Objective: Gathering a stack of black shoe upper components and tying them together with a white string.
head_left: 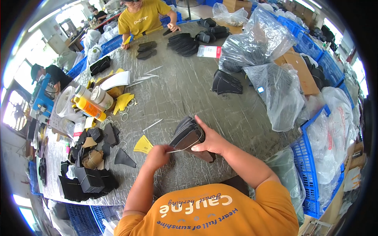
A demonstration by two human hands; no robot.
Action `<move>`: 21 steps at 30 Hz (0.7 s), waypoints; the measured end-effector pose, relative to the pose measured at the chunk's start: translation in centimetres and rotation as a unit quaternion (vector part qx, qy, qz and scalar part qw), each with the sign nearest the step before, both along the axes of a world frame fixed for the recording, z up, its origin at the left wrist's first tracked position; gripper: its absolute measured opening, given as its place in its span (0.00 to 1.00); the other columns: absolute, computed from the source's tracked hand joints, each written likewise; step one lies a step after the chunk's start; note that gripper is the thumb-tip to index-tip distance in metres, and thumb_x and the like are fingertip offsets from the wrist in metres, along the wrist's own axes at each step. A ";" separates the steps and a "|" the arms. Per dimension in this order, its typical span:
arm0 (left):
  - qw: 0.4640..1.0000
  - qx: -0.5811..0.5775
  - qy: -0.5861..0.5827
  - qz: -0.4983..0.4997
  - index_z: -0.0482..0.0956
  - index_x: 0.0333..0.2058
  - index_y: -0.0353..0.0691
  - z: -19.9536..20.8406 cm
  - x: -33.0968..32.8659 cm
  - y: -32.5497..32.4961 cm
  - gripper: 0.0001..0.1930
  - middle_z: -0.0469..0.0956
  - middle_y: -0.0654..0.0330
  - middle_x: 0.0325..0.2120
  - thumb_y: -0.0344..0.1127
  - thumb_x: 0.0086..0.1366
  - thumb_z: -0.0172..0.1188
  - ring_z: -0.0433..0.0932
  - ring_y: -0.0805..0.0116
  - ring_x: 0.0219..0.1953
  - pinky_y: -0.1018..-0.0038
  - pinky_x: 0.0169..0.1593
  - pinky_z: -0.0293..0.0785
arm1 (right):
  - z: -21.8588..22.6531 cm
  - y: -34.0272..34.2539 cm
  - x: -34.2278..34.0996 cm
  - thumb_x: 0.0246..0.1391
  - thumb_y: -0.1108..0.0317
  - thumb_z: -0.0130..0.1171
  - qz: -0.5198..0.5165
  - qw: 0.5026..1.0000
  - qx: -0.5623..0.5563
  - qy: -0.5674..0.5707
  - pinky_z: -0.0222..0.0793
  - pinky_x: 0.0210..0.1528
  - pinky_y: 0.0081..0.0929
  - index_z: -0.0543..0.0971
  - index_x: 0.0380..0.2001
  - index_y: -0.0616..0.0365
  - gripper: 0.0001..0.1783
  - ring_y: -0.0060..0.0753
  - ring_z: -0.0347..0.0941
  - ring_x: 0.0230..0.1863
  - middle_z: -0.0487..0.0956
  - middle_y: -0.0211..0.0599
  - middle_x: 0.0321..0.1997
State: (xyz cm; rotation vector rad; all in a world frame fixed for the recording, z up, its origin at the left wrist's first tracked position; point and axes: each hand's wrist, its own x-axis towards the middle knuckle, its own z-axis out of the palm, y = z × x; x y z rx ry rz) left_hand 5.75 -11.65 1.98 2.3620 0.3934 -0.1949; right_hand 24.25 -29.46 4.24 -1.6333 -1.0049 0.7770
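Note:
A thick stack of dark cut pieces (188, 135) is tilted up above the table in front of me. My right hand (209, 138) grips the stack from its right side, thumb on the near face and fingers behind. A pale rubber band (183, 149) crosses the stack's near face. At the lower left of the stack, my left hand (158, 156) is closed on the band, its fingers slightly blurred. Beside that hand lie a yellow fan-shaped card (143, 144) and a white pen-like stick (152, 124). Farther left is a loose dark piece (125, 158).
Bottles (89, 108), loose rubber bands (125, 115) and banded dark stacks (89, 179) crowd the left side. Plastic bags of dark pieces (277, 92) cover the right. A blue crate (305, 177) stands at the right edge. Across the table, a person in yellow (142, 17) handles dark pieces.

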 end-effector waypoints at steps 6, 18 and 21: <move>0.661 -0.616 -0.297 0.309 0.79 0.38 0.42 -0.6 5.7 -1.3 0.05 0.79 0.63 0.24 0.32 0.66 0.56 0.78 0.66 0.28 0.67 0.36 0.76 | 0.0 -2.2 -1.3 0.35 0.68 0.67 0.072 0.863 0.181 0.465 0.60 0.62 0.32 0.62 0.61 0.62 0.45 0.32 0.65 0.60 0.69 0.40 0.60; 0.639 -0.760 -0.119 0.003 0.71 0.36 0.33 4.2 8.8 -1.8 0.13 0.63 0.68 0.18 0.39 0.62 0.56 0.60 0.77 0.18 0.76 0.22 0.59 | 1.5 -1.6 -3.1 0.29 0.59 0.78 0.356 0.834 0.084 0.414 0.59 0.63 0.34 0.62 0.62 0.62 0.55 0.33 0.66 0.60 0.73 0.36 0.57; 0.842 -0.504 -0.188 -0.050 0.74 0.35 0.36 7.1 6.8 -5.5 0.11 0.70 0.67 0.21 0.39 0.62 0.58 0.67 0.77 0.22 0.80 0.26 0.64 | 1.4 -1.3 -2.9 0.26 0.64 0.80 0.416 0.818 0.033 0.396 0.59 0.64 0.34 0.56 0.65 0.64 0.61 0.32 0.63 0.63 0.67 0.37 0.63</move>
